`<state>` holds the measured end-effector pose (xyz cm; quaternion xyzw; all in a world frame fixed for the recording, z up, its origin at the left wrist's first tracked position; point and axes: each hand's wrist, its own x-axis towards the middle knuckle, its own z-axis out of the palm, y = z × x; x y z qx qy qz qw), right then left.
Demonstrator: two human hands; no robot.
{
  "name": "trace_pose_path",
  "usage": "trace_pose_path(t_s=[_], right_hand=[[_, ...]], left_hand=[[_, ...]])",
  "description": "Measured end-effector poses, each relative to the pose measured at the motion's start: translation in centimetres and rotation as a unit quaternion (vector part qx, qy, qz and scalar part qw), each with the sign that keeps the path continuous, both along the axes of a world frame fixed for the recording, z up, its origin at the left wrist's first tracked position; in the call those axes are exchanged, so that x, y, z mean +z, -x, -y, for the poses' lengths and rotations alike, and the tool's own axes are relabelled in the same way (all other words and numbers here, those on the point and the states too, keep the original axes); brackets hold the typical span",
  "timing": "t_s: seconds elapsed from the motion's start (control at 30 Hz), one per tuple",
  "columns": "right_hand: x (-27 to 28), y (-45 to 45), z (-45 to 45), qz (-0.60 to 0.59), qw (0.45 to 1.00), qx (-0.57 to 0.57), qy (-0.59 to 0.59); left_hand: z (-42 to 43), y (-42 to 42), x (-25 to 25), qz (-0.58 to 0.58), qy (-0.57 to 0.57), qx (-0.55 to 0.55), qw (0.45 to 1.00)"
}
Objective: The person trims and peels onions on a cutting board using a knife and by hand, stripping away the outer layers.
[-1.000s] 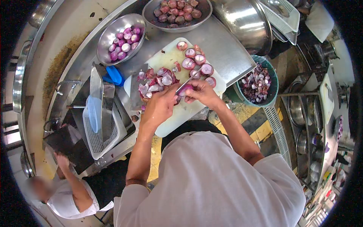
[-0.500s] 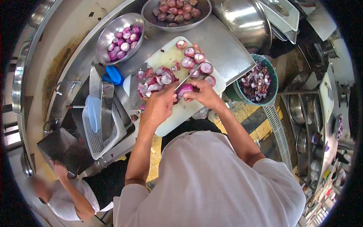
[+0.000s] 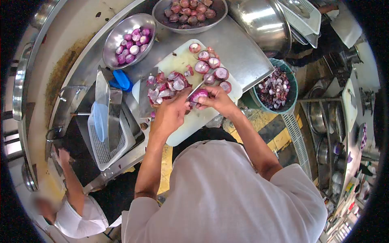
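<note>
My left hand is closed around a small knife, its thin blade pointing up and right past the fingers and its handle hidden. In my right hand is a partly peeled red onion, pinched between thumb and fingers against the blade. Both hands are over the near part of a white cutting board. Beyond my left hand lies a heap of onion skins, partly on a flat grey metal sheet. Several onions with cut ends sit along the board's right side.
A steel bowl of peeled onions and another bowl of unpeeled ones stand behind the board. A green bucket of skins is at right, near a large pot. A co-worker is at lower left, beside a white basket.
The onion has turned slightly in my right hand, while both hands stay in nearly the same place. The co-worker's arm has shifted. An arm shows at the upper right.
</note>
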<state>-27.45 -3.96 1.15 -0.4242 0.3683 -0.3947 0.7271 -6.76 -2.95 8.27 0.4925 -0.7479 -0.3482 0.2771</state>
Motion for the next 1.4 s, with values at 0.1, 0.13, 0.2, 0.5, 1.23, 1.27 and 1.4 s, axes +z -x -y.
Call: trace_pose_path(t_s=[0.1,0.13,0.2,0.5,1.23,1.27,1.4], right_hand=[[0.0,0.0,0.3,-0.028,0.999,0.015,0.036],[-0.1,0.1,0.4,-0.051,0.996,0.028,0.067],[0.3,0.1,0.4,-0.060,0.996,0.038,0.051],[0.4,0.1,0.4,-0.050,0.998,0.031,0.022],[-0.7,-0.1,-1.0,-0.045,0.995,-0.059,0.073],[-0.9,0.1,-1.1,-0.045,0.994,-0.064,0.074],[-1.4,0.5,-1.5,-0.070,0.991,-0.079,0.086]], left_hand=[[0.1,0.4,0.1,0.084,0.053,-0.028,0.995],[0.1,0.5,-0.5,0.114,0.088,-0.022,0.989],[0.1,0.5,-1.0,0.144,0.123,-0.017,0.982],[0.4,-0.2,0.5,0.044,0.017,-0.023,0.999],[0.1,3.1,-2.6,0.085,0.116,0.044,0.989],[0.2,3.2,-2.8,0.065,0.114,0.046,0.990],[0.3,3.5,-3.0,0.043,0.131,0.054,0.989]])
